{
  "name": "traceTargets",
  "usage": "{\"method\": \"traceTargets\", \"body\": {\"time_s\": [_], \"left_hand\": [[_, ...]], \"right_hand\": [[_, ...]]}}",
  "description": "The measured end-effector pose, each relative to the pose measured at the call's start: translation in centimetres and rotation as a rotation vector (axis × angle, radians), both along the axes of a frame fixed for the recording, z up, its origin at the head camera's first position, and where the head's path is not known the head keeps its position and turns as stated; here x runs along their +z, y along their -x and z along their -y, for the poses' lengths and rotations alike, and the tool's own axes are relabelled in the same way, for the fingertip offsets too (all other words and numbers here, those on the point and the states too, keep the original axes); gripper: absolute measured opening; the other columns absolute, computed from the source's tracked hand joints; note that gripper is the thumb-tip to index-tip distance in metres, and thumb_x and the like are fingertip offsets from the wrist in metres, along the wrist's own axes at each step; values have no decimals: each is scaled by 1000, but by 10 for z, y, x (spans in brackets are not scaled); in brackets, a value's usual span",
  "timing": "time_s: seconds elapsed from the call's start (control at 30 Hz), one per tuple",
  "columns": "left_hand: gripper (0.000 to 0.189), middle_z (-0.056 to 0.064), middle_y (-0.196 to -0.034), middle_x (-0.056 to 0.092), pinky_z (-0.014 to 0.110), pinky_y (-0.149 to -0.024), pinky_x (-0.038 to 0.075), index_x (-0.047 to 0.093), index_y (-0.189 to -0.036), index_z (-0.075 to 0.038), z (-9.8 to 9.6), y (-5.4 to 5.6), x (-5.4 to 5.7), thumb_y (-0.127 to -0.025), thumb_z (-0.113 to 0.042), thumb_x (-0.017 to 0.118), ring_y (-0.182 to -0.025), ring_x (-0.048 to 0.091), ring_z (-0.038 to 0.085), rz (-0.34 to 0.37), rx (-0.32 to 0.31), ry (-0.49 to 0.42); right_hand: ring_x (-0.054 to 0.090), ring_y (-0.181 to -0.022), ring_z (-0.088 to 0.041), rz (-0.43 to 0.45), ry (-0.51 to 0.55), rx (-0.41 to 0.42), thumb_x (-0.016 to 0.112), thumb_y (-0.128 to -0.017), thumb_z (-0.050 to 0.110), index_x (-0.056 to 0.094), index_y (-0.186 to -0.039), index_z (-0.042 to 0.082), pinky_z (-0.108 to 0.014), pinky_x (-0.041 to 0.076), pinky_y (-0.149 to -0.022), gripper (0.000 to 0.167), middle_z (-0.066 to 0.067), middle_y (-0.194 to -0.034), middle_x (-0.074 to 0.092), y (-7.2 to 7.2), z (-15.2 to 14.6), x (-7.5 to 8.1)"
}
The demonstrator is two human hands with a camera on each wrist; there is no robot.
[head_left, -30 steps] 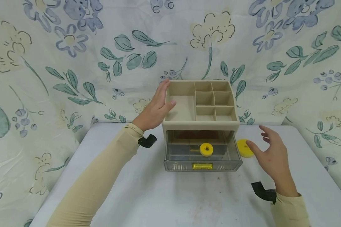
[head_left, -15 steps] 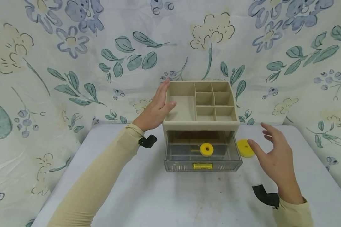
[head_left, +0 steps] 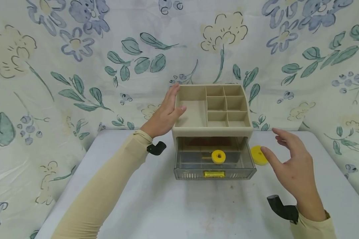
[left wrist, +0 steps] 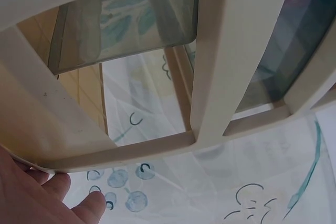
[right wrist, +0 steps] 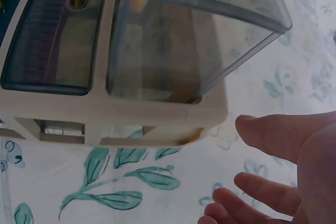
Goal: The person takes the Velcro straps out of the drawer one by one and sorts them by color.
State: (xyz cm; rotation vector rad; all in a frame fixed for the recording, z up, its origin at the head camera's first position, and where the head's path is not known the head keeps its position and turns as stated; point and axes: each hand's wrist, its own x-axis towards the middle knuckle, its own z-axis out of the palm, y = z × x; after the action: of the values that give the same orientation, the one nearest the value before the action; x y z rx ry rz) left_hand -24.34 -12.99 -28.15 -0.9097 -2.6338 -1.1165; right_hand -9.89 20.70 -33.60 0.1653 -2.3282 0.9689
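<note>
A cream desktop organizer (head_left: pixel 191 114) stands on the table, its transparent top drawer (head_left: pixel 194 174) pulled out. Inside that drawer lies a small yellow ring (head_left: pixel 218 156). My left hand (head_left: pixel 164 116) holds the organizer's upper left side, thumb over the rim and fingers along the outside wall. In the left wrist view, fingertips (left wrist: pixel 89 205) meet its edge. To the right of the drawer, a yellow disc (head_left: pixel 258 156) rests on the table. My right hand (head_left: pixel 293 164) hovers beside this disc with fingers and thumb spread, holding nothing; the right wrist view shows it apart from the organizer.
The organizer's top has one large compartment and several small ones (head_left: pixel 216 103). A lower closed drawer (right wrist: pixel 58 40) with a yellow handle shows in the right wrist view. Floral cloth (head_left: pixel 107 49) hangs behind the white table (head_left: pixel 155 205).
My right hand has drifted slightly right and toward me, uncovering a little more space beside the yellow disc. My left hand, the organizer and the drawer have stayed put.
</note>
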Motion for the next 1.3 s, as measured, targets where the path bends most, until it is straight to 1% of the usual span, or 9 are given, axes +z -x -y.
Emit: {"method": "traceTargets", "body": {"time_s": [0.03, 0.1, 0.17, 0.3, 0.4, 0.63, 0.77, 1.07, 1.3], "left_hand": [[67, 12, -168, 1, 45, -123, 9, 6, -160, -3, 0, 0, 0, -107, -27, 40, -154, -1, 18, -2, 0, 0], [67, 12, -168, 1, 45, -123, 9, 7, -160, -3, 0, 1, 0, -107, -27, 40, -154, -1, 19, -5, 2, 0], [67, 12, -168, 1, 45, -123, 9, 7, -160, -3, 0, 1, -1, -107, -27, 40, -154, -1, 19, -4, 4, 0], [68, 12, -168, 1, 46, -123, 9, 7, -160, -2, 0, 1, -1, -107, -27, 41, -154, 0, 18, -2, 6, -1], [68, 12, -168, 1, 46, -123, 9, 6, -160, -3, 0, 2, -1, -107, -27, 41, -154, 0, 18, -4, 3, 2], [68, 12, -168, 2, 46, -123, 10, 7, -160, -3, 1, 2, -1, -107, -26, 41, -154, 1, 20, -11, -4, 6], [68, 12, -168, 2, 46, -123, 10, 7, -160, -2, 1, 2, -1, -107, -27, 41, -154, 0, 19, -8, 1, 5], [68, 12, -168, 2, 45, -123, 9, 7, -159, -1, 1, 1, -1, -107, -28, 41, -154, 0, 19, -12, 1, 1], [68, 11, -168, 1, 45, -123, 9, 7, -160, -2, 1, 0, -1, -107, -28, 41, -154, 0, 19, -9, 4, 5]], "right_hand": [[57, -115, -40, -10, -7, 11, 83, -81, 5, 58, -139, 6, -19, 38, -103, 63, -19, -136, 57, 0, 1, 2], [57, -114, -39, -35, -29, 31, 84, -80, 5, 59, -138, 6, -5, 28, -95, 63, -18, -134, 59, 0, 3, 6], [57, -113, -38, -54, -53, 51, 85, -78, 5, 60, -137, 6, -6, 29, -95, 64, -18, -132, 60, 0, 6, 10], [57, -112, -35, -66, -83, 106, 86, -77, 6, 61, -135, 6, -26, 40, -95, 63, -16, -130, 62, 1, 12, 16], [57, -111, -33, -64, -97, 152, 85, -78, 4, 62, -133, 6, -33, 41, -92, 59, -15, -127, 63, 1, 17, 19], [60, -107, -27, -48, -129, 224, 85, -79, 5, 67, -125, 6, -17, 39, -92, 50, -10, -118, 67, 2, 26, 27], [59, -104, -24, -41, -153, 250, 86, -78, 6, 68, -123, 7, -14, 39, -90, 49, -8, -115, 69, 3, 30, 31], [62, -108, -24, 63, -220, 352, 86, -79, 6, 69, -119, 7, -48, 53, -89, 44, -6, -118, 68, 9, 42, 37], [63, -111, -22, 146, -235, 452, 85, -80, 7, 71, -118, 10, -45, 53, -92, 40, -2, -119, 70, 17, 47, 38]]}}
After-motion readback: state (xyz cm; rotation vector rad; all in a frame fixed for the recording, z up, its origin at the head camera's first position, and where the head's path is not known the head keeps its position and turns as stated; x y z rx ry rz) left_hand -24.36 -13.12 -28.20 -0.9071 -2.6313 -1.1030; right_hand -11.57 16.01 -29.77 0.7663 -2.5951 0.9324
